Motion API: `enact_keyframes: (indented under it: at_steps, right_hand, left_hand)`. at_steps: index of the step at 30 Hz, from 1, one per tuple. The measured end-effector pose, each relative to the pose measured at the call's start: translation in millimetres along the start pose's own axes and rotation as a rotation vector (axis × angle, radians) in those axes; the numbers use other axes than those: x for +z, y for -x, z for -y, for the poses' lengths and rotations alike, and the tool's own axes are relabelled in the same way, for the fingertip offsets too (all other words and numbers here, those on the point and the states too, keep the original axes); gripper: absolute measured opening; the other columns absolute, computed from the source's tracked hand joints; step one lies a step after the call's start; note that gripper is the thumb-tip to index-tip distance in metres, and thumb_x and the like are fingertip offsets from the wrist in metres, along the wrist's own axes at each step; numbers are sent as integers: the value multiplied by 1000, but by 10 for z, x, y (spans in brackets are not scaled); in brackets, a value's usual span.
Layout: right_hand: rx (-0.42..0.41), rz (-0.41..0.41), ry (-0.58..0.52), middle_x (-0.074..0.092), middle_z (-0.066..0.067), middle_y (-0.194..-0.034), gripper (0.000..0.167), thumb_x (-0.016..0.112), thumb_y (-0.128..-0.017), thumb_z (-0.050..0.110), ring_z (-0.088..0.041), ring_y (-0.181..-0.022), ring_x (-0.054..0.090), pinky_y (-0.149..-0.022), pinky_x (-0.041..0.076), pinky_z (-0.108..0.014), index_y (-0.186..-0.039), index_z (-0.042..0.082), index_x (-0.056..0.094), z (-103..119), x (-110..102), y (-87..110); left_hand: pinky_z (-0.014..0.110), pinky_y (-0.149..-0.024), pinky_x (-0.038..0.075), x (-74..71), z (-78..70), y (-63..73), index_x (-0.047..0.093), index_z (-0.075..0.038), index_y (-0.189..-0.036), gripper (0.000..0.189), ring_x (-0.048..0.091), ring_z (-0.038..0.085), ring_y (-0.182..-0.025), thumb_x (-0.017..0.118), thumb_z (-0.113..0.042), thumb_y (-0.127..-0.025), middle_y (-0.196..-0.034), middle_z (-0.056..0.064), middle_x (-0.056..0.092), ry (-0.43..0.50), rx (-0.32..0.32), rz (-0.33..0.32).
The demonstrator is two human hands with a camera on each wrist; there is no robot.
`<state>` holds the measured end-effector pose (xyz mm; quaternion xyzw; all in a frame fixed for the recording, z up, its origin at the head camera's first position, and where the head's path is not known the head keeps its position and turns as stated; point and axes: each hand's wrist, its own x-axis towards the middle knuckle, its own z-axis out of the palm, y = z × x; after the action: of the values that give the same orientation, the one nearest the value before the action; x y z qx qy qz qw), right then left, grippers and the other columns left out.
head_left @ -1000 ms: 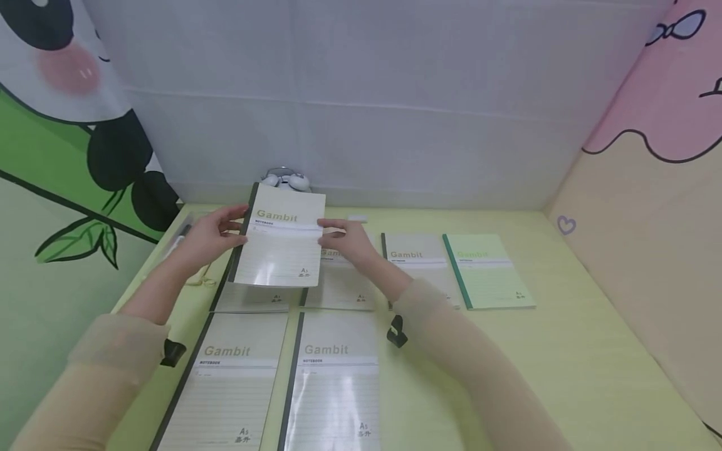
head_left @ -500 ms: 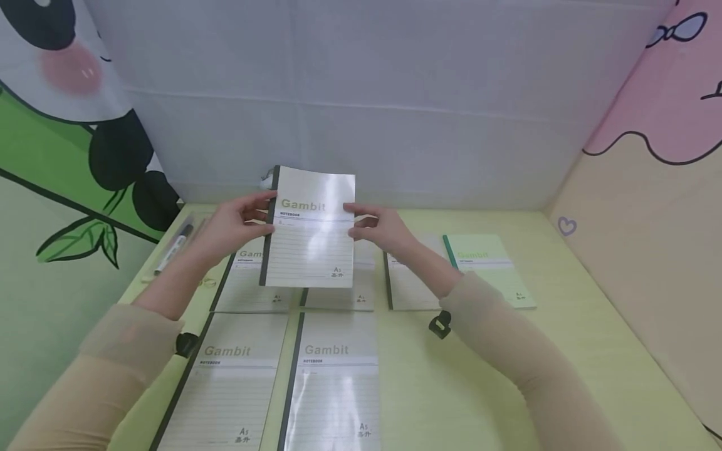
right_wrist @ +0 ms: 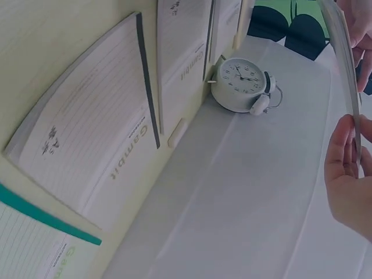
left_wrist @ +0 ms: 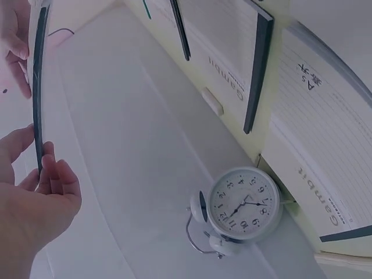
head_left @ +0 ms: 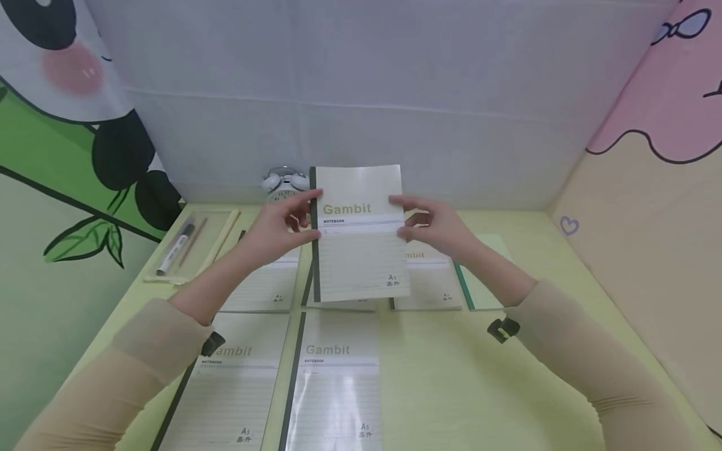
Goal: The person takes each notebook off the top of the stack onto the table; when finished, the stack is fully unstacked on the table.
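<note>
A white Gambit notebook with a dark spine is held up above the table, cover facing me. My left hand pinches its spine edge between thumb and fingers. On the opposite edge my right hand pinches it the same way. Both wrist views show it edge-on, between the left hand and the right hand. Behind and below it, a row of notebooks lies on the table, including a white notebook and a green notebook, each partly hidden by the held notebook or my right arm.
Two more white notebooks, a left one and a right one, lie nearer me. A shallow tray holding a marker and a thin stick is at the far left. A white alarm clock stands by the back wall.
Both hands have carried the notebook to the right, from over the left of the row toward its middle. It now faces me more squarely, and the tray and clock show more.
</note>
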<state>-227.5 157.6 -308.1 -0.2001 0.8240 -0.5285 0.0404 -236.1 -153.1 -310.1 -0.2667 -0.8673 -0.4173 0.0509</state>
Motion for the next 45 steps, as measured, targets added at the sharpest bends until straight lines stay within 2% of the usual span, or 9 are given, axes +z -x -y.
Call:
enact_keyframes:
  at_steps: [7, 10, 16, 20, 22, 27, 34, 39, 45]
  right_hand:
    - [1, 29, 10, 48, 0, -136, 62, 73, -82, 7, -20, -88, 60, -75, 55, -29, -138, 20, 50, -38, -152, 317]
    - [20, 55, 57, 50, -5, -131, 63, 72, -82, 7, -22, -87, 59, -74, 54, -27, -139, 19, 48, -76, -204, 455]
    - [16, 102, 276, 61, -7, -101, 67, 73, -81, 7, -22, -81, 60, -72, 53, -24, -141, 15, 44, -183, -305, 734]
    - [16, 127, 430, 56, -1, -79, 70, 77, -79, 15, -15, -70, 53, -63, 47, -21, -141, 17, 43, -258, -330, 905]
    - [26, 148, 464, 53, 1, -74, 72, 78, -78, 21, -13, -66, 49, -59, 42, -21, -141, 18, 42, -293, -318, 987]
    - [64, 220, 439, 54, 3, -73, 78, 79, -76, 27, -10, -66, 48, -58, 40, -21, -142, 17, 39, -431, -267, 1157]
    - [135, 291, 461, 53, 4, -73, 82, 80, -74, 32, -9, -67, 48, -59, 41, -20, -143, 16, 38, -766, -204, 1309]
    - [182, 331, 476, 52, 4, -72, 82, 80, -73, 32, -9, -65, 46, -56, 40, -21, -142, 15, 40, -894, -136, 1397]
    - [177, 389, 449, 53, 6, -68, 84, 81, -72, 31, -6, -62, 48, -56, 43, -21, -143, 12, 40, -1003, -82, 1465]
  left_hand:
    - [31, -73, 45, 253, -175, 40, 41, -20, -144, 73, 51, 22, -84, 75, -14, -80, -94, 6, 57, -4, 3, 41]
    - [29, -66, 43, 393, -233, 73, 41, -21, -144, 75, 51, 21, -84, 77, -18, -78, -92, 3, 60, -4, -19, 55]
    - [27, -60, 39, 726, -293, 142, 42, -19, -143, 78, 52, 19, -82, 80, -24, -75, -87, -5, 64, -41, -19, 122]
    - [30, -69, 39, 969, -301, 220, 44, -19, -142, 78, 52, 19, -79, 81, -30, -73, -80, -10, 62, -81, -7, 174]
    - [33, -75, 37, 1085, -302, 269, 45, -18, -141, 78, 52, 18, -77, 80, -32, -73, -77, -12, 61, -108, -2, 205]
    - [37, -80, 29, 1344, -277, 380, 46, -20, -141, 77, 47, 14, -76, 80, -36, -73, -76, -10, 60, -139, -34, 280]
    - [37, -80, 26, 1660, -229, 527, 47, -19, -139, 79, 44, 9, -71, 81, -39, -70, -68, -13, 55, -177, -109, 342]
    - [36, -83, 25, 1820, -195, 633, 47, -16, -139, 82, 46, 7, -69, 82, -37, -69, -65, -12, 53, -173, -136, 388]
    - [36, -82, 24, 1925, -183, 709, 46, -15, -139, 81, 45, 7, -71, 82, -33, -69, -62, -12, 54, -179, -177, 454]
